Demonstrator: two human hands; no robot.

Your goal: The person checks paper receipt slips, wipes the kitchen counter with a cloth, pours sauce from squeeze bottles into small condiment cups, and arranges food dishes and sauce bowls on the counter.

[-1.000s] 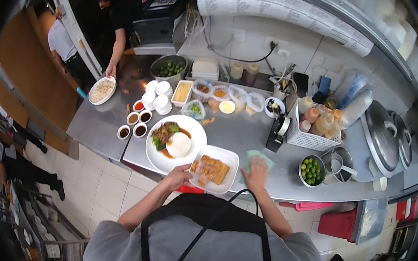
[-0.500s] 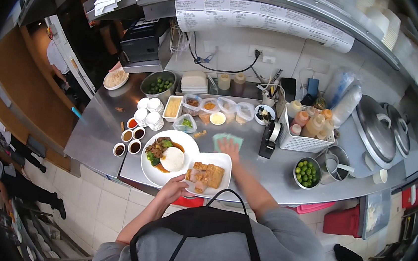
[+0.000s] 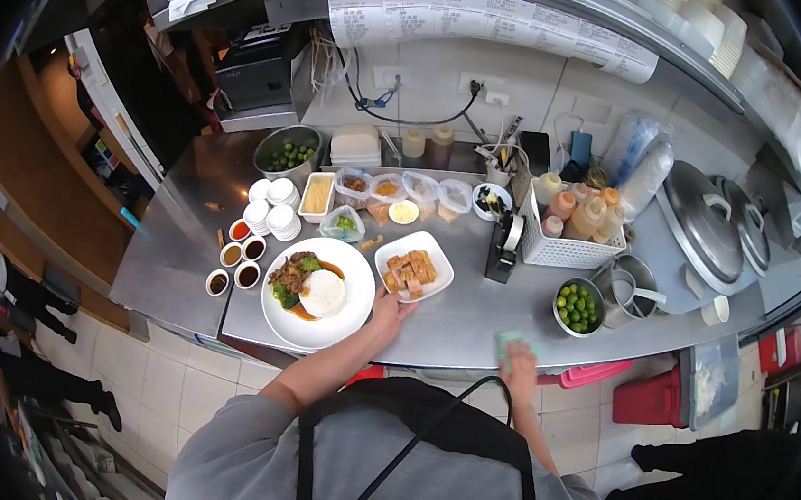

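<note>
My left hand [image 3: 389, 318] grips the near edge of a square white dish [image 3: 437, 289], which is at or just above the steel counter. Browned, cut pieces of food [image 3: 412, 272] fill it. Left of it stands a round white plate [image 3: 353, 322] with white rice [image 3: 324, 294], dark meat in sauce and broccoli. At the counter's front edge, to the right, my right hand [image 3: 518, 363] is closed on a pale green cloth [image 3: 512, 342] and presses it against the steel.
Several small sauce cups [image 3: 230, 254] and stacked white cups [image 3: 280, 209] sit at the left. Bagged ingredients [image 3: 420, 191] line the back. Rightward are a tape dispenser [image 3: 505, 250], a white basket [image 3: 562, 253] of bottles and a bowl of green limes [image 3: 578, 308].
The square dish has moved away from my body, from overlapping the round plate's edge to beside it. My right hand has brought the cloth from mid-counter to the front edge, rightward.
</note>
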